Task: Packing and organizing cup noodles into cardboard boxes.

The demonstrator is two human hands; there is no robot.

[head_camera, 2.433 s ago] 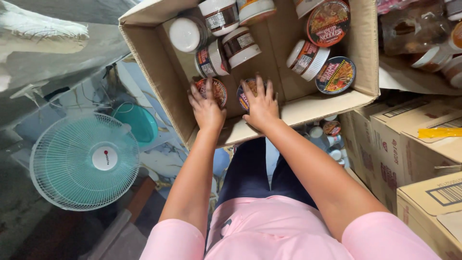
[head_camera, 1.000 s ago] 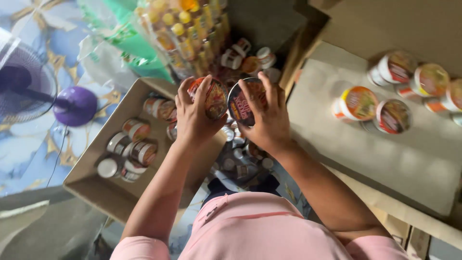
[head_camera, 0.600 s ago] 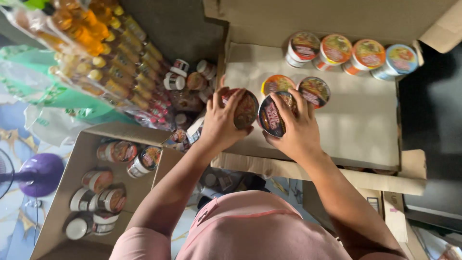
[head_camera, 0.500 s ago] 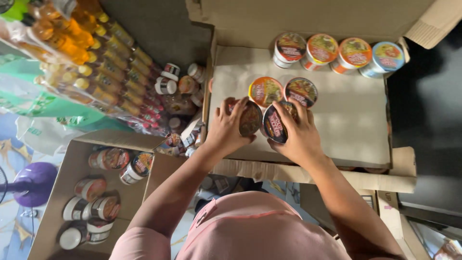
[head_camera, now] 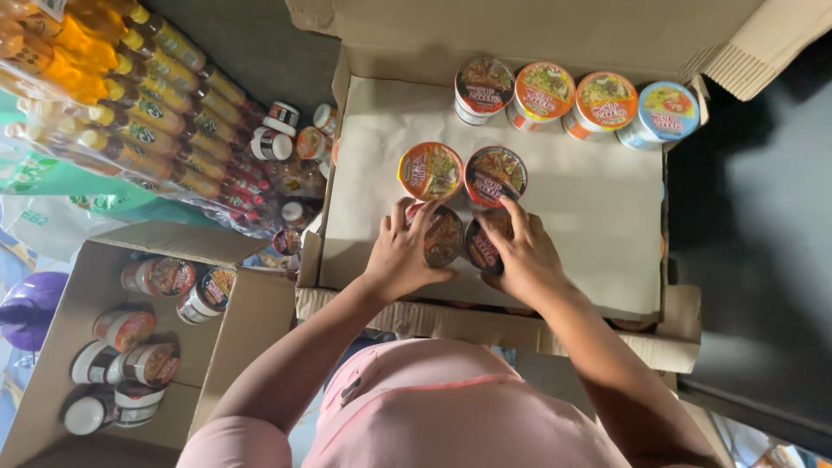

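Gripping one noodle cup each, both hands work inside an open cardboard box [head_camera: 607, 260] lined with brown paper. Left hand [head_camera: 400, 253]: fingers curled over the rim of the left cup [head_camera: 444, 234], clamped on it. Right hand [head_camera: 523, 254]: fingers wrapped over the right cup [head_camera: 484, 244], likewise clamped. The two held cups sit side by side, touching or nearly so, low against the paper; whether they rest fully on it cannot be told, since the hands cover their sides.

Just beyond the held pair: two more cups standing upright on the paper, an orange-lidded cup [head_camera: 431, 171] to the left and a dark-lidded cup [head_camera: 495, 175] to the right, close beside each other and just behind the held ones.

Along the far wall of the box: row of four cups [head_camera: 572, 97], upright, side by side; the rightmost has a blue body, the two in the middle are orange.

Outside the box, to the left: a second cardboard box [head_camera: 251, 321] lying lower, holding several cups on their sides. Further left and up: shrink-wrapped bottles [head_camera: 130, 113] with yellow caps, laid in rows. Loose cups [head_camera: 282, 130] lie between the bottles and the lined box. A purple object [head_camera: 26, 303] shows at the left edge; its kind is unclear.

Pink sleeves and shirt fill the lower frame.
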